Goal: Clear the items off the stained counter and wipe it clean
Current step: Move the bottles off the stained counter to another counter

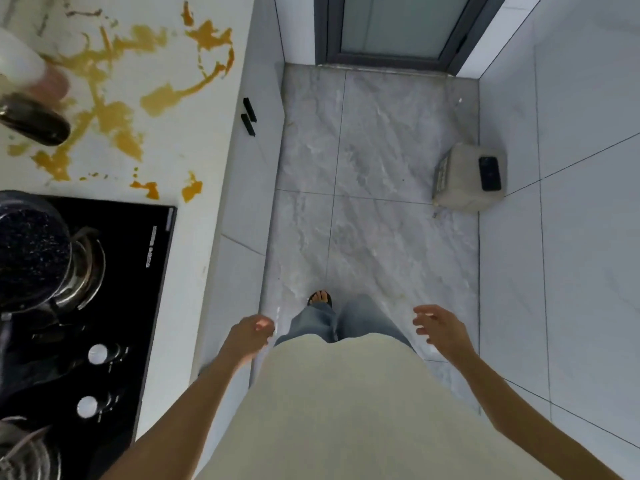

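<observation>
The white counter [194,140] at the upper left is smeared with orange-yellow stains [114,112]. On it at the far left stand a dark bottle [34,123] and a blurred white container [17,60]. My left hand [251,332] hangs beside the counter's front edge, fingers loosely curled, holding nothing. My right hand [438,327] hangs over the floor with relaxed fingers and is empty too. Both hands are well away from the stains.
A black gas hob [138,271] with a dark pot [31,251] and two knobs fills the lower left. A beige box with a black phone [489,173] on it stands on the grey tiled floor by the right wall. A glass door [394,26] lies ahead.
</observation>
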The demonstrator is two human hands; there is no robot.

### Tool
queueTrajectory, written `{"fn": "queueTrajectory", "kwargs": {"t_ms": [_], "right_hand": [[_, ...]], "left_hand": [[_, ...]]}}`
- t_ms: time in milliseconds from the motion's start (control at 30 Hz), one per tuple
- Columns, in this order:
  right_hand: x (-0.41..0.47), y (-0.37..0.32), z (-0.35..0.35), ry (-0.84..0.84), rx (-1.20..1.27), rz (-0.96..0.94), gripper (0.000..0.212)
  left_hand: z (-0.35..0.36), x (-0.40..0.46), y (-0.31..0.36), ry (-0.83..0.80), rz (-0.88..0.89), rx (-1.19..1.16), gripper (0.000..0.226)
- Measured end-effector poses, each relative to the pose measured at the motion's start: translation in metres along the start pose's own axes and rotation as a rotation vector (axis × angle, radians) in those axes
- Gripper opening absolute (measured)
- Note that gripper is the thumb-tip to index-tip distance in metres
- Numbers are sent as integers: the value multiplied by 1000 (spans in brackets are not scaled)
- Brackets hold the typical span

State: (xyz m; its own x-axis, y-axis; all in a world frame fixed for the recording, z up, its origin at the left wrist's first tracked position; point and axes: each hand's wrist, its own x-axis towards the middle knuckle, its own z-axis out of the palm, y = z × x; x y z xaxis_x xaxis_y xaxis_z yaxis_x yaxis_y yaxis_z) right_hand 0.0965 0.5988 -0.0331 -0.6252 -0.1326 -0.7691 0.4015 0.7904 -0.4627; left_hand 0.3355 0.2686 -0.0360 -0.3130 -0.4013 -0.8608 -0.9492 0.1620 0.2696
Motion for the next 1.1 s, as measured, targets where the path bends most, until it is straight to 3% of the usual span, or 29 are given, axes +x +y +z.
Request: {"fn": "queueTrajectory", "kwargs": {"t_ms": [233,333,433,567,800,1100], "right_hand": [[28,2,-36,-37,-173,140,19],[59,-28,-57,-72,-297,137,18],[104,-72,-76,-100,-322,138,18],[167,-152,-96,-129,-271,63,19],[238,-323,-79,-241,-357,-235,13],[271,-480,-1,-398,-474,-458,10]], "left_hand": [[-56,60,140,-1,150,-182,19],[-73,79,181,13,179,-184,8],[-80,92,202,23,123,-194,15],[-80,102,205,57,-24,-112,39],[-79,92,178,69,-176,-163,22],[-89,110,157,121,-322,-301,27]]}}
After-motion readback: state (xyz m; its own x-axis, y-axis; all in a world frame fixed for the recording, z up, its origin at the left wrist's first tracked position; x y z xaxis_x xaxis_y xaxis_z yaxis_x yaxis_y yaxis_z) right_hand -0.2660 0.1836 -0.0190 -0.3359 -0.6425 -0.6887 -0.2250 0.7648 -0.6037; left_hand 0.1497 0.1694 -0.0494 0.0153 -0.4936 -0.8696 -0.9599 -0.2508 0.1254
